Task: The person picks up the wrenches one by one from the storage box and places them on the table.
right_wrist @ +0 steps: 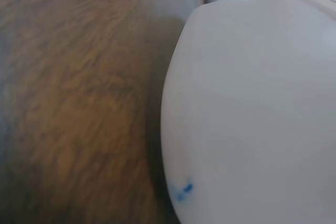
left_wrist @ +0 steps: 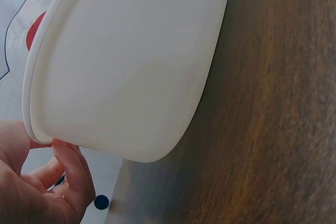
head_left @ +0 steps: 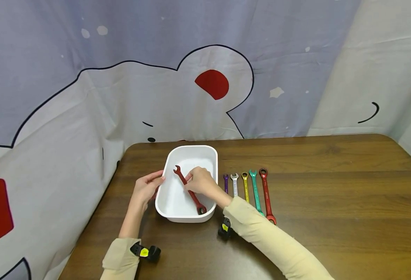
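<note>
A white plastic basin (head_left: 172,198) stands on the wooden table. Inside it a dark red combination wrench (head_left: 194,197) lies slanted, open end at the far left and ring end at the near right. My right hand (head_left: 202,182) reaches over the basin's right side and pinches the wrench around its middle. At the left rim, my left hand (head_left: 146,189) grips the basin; in the left wrist view its fingers (left_wrist: 73,169) curl under the rim. The right wrist view shows only the basin's outer wall (right_wrist: 247,103), with the right hand out of sight.
Right of the basin a row of wrenches lies on the table (head_left: 331,194): purple (head_left: 225,183), silver (head_left: 235,184), yellow (head_left: 245,186), green (head_left: 256,190) and red (head_left: 266,194). My right forearm hides some of their lower ends. A printed curtain (head_left: 156,97) hangs behind the table.
</note>
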`<state>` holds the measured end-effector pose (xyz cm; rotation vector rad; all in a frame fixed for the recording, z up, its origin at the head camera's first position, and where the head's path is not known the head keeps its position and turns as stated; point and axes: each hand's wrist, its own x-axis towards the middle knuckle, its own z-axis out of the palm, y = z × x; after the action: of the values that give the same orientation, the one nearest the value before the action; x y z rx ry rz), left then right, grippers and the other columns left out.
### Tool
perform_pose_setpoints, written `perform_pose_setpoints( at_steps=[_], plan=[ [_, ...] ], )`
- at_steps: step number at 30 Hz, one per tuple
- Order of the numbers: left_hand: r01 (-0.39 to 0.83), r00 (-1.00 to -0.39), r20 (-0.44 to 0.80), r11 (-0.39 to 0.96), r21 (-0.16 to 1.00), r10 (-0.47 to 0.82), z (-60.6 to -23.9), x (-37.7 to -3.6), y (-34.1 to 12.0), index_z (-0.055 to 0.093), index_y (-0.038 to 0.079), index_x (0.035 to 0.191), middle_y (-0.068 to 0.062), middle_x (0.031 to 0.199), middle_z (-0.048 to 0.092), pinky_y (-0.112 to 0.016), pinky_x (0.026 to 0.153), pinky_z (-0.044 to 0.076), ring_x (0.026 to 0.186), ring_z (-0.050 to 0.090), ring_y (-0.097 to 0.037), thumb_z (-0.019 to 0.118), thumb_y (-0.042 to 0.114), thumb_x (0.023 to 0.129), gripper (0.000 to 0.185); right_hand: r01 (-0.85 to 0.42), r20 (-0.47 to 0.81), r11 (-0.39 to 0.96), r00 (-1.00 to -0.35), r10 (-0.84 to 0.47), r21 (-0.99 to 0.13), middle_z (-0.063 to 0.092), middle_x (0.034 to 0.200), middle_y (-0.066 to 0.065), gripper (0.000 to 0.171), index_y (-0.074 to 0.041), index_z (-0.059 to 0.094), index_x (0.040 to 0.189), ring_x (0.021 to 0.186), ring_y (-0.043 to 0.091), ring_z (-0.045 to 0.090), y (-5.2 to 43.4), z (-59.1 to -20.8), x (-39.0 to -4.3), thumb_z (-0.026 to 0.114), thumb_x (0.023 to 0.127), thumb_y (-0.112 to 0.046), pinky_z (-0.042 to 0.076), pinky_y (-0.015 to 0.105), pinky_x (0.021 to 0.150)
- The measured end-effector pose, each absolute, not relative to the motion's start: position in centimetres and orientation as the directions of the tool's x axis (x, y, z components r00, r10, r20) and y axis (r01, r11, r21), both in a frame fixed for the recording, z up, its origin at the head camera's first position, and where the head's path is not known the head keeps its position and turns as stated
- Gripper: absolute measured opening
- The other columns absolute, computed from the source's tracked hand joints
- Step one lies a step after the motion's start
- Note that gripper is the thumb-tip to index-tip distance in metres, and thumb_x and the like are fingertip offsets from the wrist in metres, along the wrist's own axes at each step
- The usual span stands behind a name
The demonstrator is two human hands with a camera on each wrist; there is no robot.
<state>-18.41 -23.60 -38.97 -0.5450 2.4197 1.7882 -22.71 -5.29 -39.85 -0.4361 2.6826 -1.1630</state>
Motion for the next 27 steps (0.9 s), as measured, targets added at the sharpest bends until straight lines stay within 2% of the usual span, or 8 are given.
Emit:
perform_pose_setpoints(
  at_steps=[7, 16, 27],
  plan=[
    [-0.330, -0.932, -0.273, 0.250, 0.910, -0.238, -39.06, -18.43, -23.65, 0.057, 0.010, 0.133, -0.016, 0.124, 0.062, -0.022, 0.063, 0.050, 0.079, 0.062, -0.005, 0.061, 0.024, 0.093, 0.043, -0.204, -0.028, 0.602, -0.935, -0.352, -0.772, 0.064, 0.062, 0.001, 0.013, -0.004, 0.073, 0.082, 0.048, 0.006, 0.051, -5.24, -39.87, -22.73, 0.079, 0.072, -0.010, 0.041, 0.018, 0.046],
    [-0.348, -0.922, -0.282, 0.249, 0.904, -0.266, -39.23, -18.56, -23.51, 0.059, 0.012, 0.132, -0.009, 0.121, 0.064, -0.024, 0.065, 0.051, 0.080, 0.061, -0.006, 0.061, 0.023, 0.092, 0.041, -0.167, -0.030, 0.509, -0.934, -0.357, -0.844, 0.068, 0.065, 0.006, 0.014, -0.002, 0.071, 0.085, 0.047, 0.007, 0.055, -5.00, -39.50, -22.63, 0.077, 0.074, -0.009, 0.041, 0.019, 0.046],
    [-0.343, -0.927, -0.277, 0.268, 0.900, -0.254, -39.22, -18.58, -23.67, 0.058, 0.011, 0.133, -0.011, 0.121, 0.065, -0.021, 0.059, 0.046, 0.073, 0.057, -0.003, 0.061, 0.024, 0.093, 0.042, -0.106, -0.064, 0.446, -0.935, -0.350, -0.889, 0.071, 0.070, 0.008, 0.018, -0.003, 0.071, 0.091, 0.049, 0.009, 0.060, -5.12, -39.82, -23.12, 0.077, 0.077, -0.012, 0.045, 0.020, 0.049]
  ],
)
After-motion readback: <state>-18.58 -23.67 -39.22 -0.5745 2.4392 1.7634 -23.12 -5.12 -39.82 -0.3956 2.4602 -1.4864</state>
